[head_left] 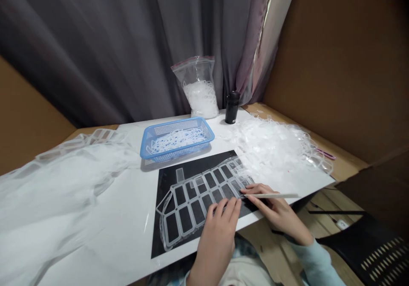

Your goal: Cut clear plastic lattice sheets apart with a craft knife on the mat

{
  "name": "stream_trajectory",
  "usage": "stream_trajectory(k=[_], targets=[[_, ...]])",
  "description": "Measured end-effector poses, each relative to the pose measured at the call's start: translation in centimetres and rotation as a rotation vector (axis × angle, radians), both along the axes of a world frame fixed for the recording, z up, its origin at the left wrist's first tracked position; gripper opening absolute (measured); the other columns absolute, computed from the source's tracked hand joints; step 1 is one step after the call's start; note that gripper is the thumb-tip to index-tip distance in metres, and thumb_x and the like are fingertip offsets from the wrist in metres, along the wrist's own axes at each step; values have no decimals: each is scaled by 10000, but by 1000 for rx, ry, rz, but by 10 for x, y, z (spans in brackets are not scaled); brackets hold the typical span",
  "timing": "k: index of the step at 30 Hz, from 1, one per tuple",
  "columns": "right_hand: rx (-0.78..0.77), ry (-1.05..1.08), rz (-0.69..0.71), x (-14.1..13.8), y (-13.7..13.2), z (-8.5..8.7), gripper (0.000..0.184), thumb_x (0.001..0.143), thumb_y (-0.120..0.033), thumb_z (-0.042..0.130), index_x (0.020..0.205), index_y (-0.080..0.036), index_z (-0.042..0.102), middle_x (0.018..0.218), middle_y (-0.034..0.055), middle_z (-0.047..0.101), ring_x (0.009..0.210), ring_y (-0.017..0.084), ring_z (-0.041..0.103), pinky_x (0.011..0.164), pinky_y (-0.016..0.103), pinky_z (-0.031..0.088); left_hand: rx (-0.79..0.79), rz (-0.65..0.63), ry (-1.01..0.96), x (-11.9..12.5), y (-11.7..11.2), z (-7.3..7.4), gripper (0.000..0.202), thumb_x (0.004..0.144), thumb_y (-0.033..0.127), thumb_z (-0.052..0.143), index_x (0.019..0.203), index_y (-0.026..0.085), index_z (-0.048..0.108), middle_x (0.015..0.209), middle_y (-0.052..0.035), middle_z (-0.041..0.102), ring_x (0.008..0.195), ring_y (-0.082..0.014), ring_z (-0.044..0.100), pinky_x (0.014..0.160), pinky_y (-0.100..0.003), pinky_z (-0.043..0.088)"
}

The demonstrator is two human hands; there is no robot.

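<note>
A translucent plastic grid sheet [198, 196] with rectangular windows lies on a black mat [166, 179]. My left hand [220, 222] rests flat on the sheet's near edge, fingers stretched out and pressing it down. My right hand [271, 205] is closed in a pinch round a thin white stick tool [275, 196], its tip touching the sheet's right end.
A blue basket [177, 139] with white plastic frames stands behind the mat. Behind it stand a clear bag [198, 90] of white pieces and a black bottle [232, 107]. A heap of plastic scraps [275, 145] lies right; stacked sheets [47, 179] lie left. A black chair [377, 243] is at lower right.
</note>
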State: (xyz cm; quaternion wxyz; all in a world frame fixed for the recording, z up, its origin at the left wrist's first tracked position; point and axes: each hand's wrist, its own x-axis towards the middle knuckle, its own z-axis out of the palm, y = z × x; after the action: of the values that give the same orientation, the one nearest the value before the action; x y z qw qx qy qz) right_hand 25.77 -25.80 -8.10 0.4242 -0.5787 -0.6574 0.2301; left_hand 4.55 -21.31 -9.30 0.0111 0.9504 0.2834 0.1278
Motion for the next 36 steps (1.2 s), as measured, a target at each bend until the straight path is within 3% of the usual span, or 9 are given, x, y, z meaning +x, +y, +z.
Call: stream_trajectory(k=[7,15,20,27,36], targets=[[127,-83,87,1,3,0,209,1046,-225,494,1195,-278,629,1130,58,696,1187,242,574,1021,416,470,60,4,-40,-1,0,2,715,758,1,459,1450,176,478,1400,-34,598,1198,-257,548,986,-451,472],[50,-138,80,-2,4,11,174,1062,-240,449,1112,-270,613,1088,60,653,1097,225,576,964,387,472,69,6,-47,0,0,1,736,735,12,477,1452,181,475,1398,-32,600,1198,-258,547,985,-449,463],[71,-71,85,-3,4,9,128,1054,-242,477,1079,-254,602,1161,76,655,1158,227,585,1007,394,466,65,4,-63,0,1,0,742,736,0,463,1455,181,473,1389,-33,606,1192,-256,547,983,-445,463],[46,-145,66,-3,4,5,124,1048,-238,486,1071,-260,606,1222,61,672,1243,230,533,1059,403,455,64,4,-70,0,1,0,736,729,5,457,1443,179,493,1385,-38,609,1179,-263,556,966,-459,482],[124,-314,66,-10,0,9,242,1061,-216,417,1235,-260,580,1196,93,679,1184,248,571,968,420,537,66,8,-73,0,0,0,748,729,0,459,1455,179,477,1393,-40,603,1182,-270,555,970,-470,490]])
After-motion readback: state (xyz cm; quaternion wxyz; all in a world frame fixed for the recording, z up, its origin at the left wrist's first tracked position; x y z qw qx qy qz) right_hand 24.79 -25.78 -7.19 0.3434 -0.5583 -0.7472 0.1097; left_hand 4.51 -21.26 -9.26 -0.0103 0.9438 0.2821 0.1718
